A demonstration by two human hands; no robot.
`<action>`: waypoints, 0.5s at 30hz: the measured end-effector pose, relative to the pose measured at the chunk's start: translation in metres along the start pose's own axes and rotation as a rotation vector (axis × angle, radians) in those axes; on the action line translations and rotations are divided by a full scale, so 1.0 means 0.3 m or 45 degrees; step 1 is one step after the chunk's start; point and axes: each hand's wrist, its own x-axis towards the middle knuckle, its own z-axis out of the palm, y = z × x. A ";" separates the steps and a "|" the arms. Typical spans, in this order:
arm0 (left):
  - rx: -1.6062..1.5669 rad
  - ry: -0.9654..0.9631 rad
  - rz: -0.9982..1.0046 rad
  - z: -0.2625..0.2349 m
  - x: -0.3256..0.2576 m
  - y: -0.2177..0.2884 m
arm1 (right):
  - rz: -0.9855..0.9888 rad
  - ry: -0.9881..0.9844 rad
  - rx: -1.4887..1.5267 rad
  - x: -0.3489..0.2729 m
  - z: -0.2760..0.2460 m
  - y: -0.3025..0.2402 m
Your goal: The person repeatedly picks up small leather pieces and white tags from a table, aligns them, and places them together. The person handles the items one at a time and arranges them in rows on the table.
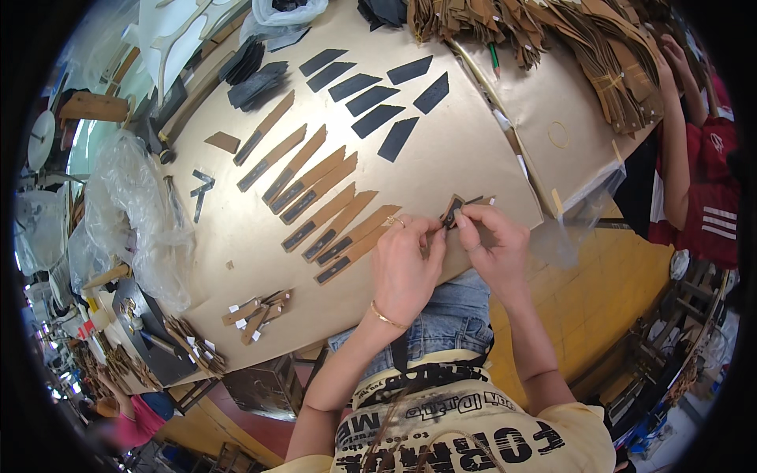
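Crowded workshop, with a wide table (441,169) covered in tan board filling most of the view.

Far left: crumpled clear plastic (138,213) bulging at the table edge, close enough to slide over the small pieces if nudged. Just right of it, small dark offcuts (201,188) lying loose.

Lower left of centre: a small heap of tan scraps with white tags (256,309) sitting near the table edge, likely to drop off with one sweep of a forearm.

Centre: a slanting row of tan strips with dark ends (315,201), laid closely side by side. Above it, dark flat pieces (378,98) spread in two lines.

Left hand (406,264) resting right at the lower end of that row, fingers curled and pinching the near end of a small dark and tan piece (453,209); wrist so close to the last strips that a shift could be knocking them out of line.

Right hand (493,240) pinching the same piece from the other side, fingertips closed on it. Piece being held just above the table near its front edge; risking a slip from so slight a grip, or the layers going together crooked.

Upper right: a big stack of tan pieces (599,55), and another person's arm (674,134) reaching toward it; stack possibly toppling across the table.
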 end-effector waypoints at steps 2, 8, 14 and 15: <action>0.029 -0.005 -0.015 0.007 0.000 -0.001 | 0.067 -0.001 0.035 -0.002 0.000 0.002; 0.044 0.125 0.079 0.043 -0.010 -0.005 | 0.236 0.061 0.244 -0.008 0.014 0.020; 0.046 0.151 0.090 0.020 -0.042 0.021 | 0.189 0.091 0.397 -0.005 0.022 0.023; -0.008 0.180 0.103 0.002 -0.047 0.025 | 0.211 0.084 0.403 -0.005 0.020 0.023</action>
